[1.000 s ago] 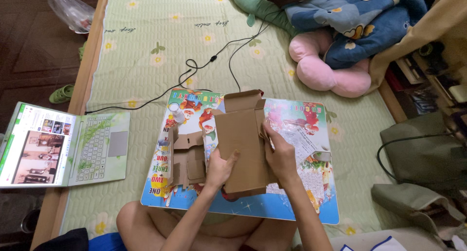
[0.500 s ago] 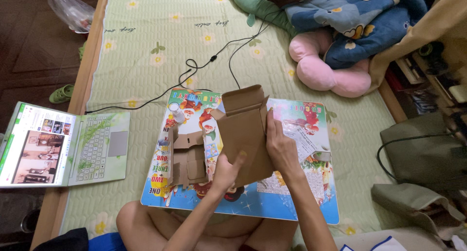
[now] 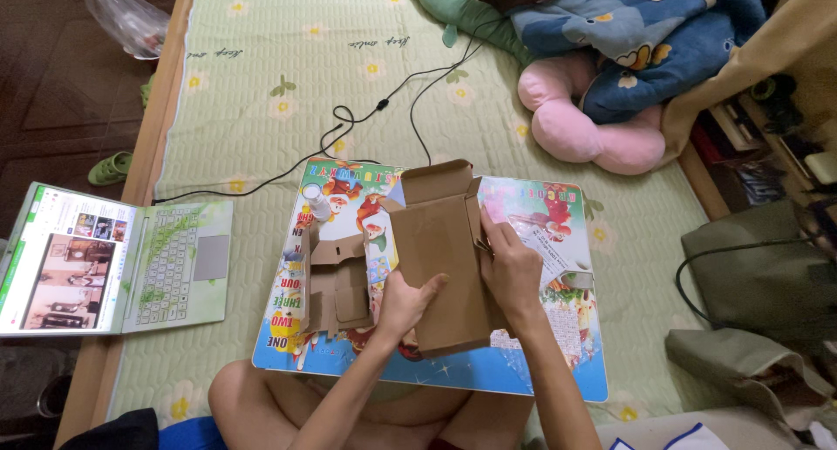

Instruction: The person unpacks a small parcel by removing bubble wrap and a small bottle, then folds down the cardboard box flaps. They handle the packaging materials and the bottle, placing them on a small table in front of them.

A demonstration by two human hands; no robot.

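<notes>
- Brown cardboard box [image 3: 445,258], flat-sided and half formed, held up over colourful cartoon play table [image 3: 558,376], top flap open toward the far side.
- Left hand [image 3: 403,303] clamped on near left edge of box, thumb laid across the front panel, fingers hidden behind.
- Right hand [image 3: 513,271] pressed along right edge, fingers curled onto the side panel and its flap; both hands closed on the box.
- Judged to be mid-fold: side walls being squared up, end flaps not yet tucked.
- Likely needs a firm hold on the body while the right side flap gets bent inward along its crease.
- Nearby: second die-cut cardboard piece [image 3: 336,284] flat on table just left, small white bottle [image 3: 319,201] beyond, printed paper sheet [image 3: 547,249] under right hand, open laptop [image 3: 113,258] well left on green quilted mat [image 3: 253,84].
</notes>
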